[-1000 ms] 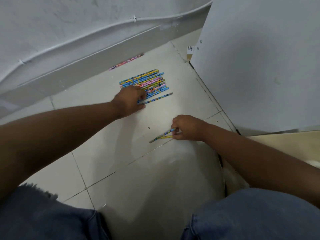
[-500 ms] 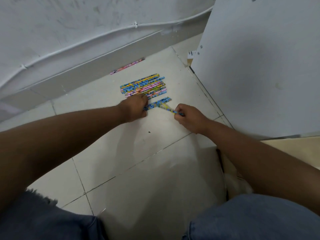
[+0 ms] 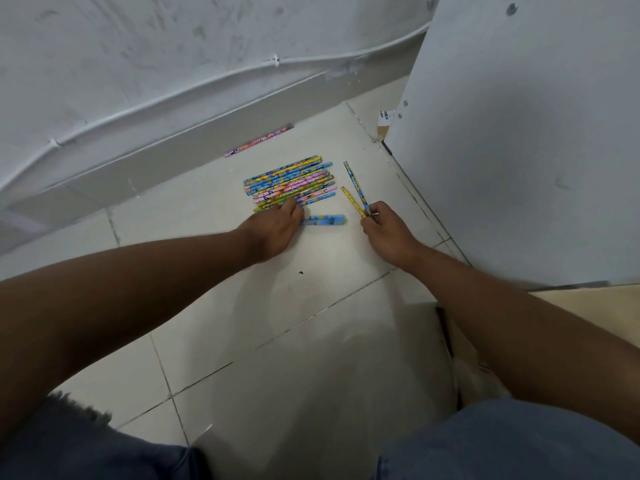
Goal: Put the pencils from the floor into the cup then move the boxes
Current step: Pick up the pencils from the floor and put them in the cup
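Several patterned pencils (image 3: pixel 289 180) lie side by side in a row on the pale floor tiles. My left hand (image 3: pixel 275 227) rests at the row's near edge, its fingers on blurred blue pencils (image 3: pixel 325 220) that lie just apart from the row. To the right, my right hand (image 3: pixel 384 227) pinches two pencils (image 3: pixel 355 192) by their near ends; they fan out away from me. One pink pencil (image 3: pixel 259 141) lies alone by the skirting at the wall. No cup is in view.
A white wall with a clipped cable (image 3: pixel 180 90) runs along the back. A white cabinet panel (image 3: pixel 519 133) stands at the right, a box corner with a label (image 3: pixel 386 119) behind it. A cardboard edge (image 3: pixel 588 299) shows at right. My knees in jeans fill the bottom.
My right hand has carried its two pencils from the near tile up beside the row and turned them to point away. My left hand has drawn a few blue pencils out of the row.
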A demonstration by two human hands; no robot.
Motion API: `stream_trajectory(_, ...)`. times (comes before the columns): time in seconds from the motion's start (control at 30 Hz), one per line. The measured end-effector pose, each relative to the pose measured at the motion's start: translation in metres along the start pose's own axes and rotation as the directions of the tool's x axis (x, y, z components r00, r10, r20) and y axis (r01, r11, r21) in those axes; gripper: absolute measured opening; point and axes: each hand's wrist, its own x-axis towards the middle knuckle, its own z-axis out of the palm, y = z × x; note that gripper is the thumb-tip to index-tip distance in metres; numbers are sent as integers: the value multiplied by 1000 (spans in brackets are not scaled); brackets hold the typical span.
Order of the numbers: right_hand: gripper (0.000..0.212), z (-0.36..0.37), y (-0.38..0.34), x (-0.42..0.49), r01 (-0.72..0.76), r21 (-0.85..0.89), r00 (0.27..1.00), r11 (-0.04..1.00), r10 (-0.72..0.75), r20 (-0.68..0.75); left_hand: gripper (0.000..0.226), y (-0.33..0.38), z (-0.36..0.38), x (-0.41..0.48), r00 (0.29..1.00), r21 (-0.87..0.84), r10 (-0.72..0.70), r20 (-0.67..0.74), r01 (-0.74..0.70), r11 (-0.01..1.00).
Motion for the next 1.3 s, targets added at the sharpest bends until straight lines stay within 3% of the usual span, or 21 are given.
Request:
stream_trajectory(0.13,20,0,2,2,12,5,999,1000,-12,-36,28,-9,-3,11,982,-73,-163,-90,157,985)
stream_trajectory(0.23,26,1,1,3,14,-20,999,1000,-15,-35,39,-12,-6,20,963,42,-269,-35,270,962)
stream_trajectory(0.33,24,3,-2,3,21,-14,999,1000,-21,-24,45,-9,-6,21,958,173,-287,21,279,945)
stream_trajectory(0.5,26,9,-5,2,25,-7,1000,1000,-25,-17,37,-9,-3,30,961,235,-261,90,234,943)
stream_trajectory(0.67,27,13,-8,2,16,5,1000,1000,-16,-18,35,-8,7,30,965,88,-249,86,242,966)
stream_trajectory(0.9,22,11,-7,5,1,33,1000,999,0,-31,39,-13,9,21,985,46,-155,71,152,987)
stream_trajectory(1.17,22,4,-13,9,-69,145,996,987,75,-38,27,-18,-1,18,980,-140,-102,170,127,982)
stream_trajectory(1.3,21,-3,-24,9,-112,219,992,969,123,-37,47,-28,-15,21,990,-282,-107,88,128,951)
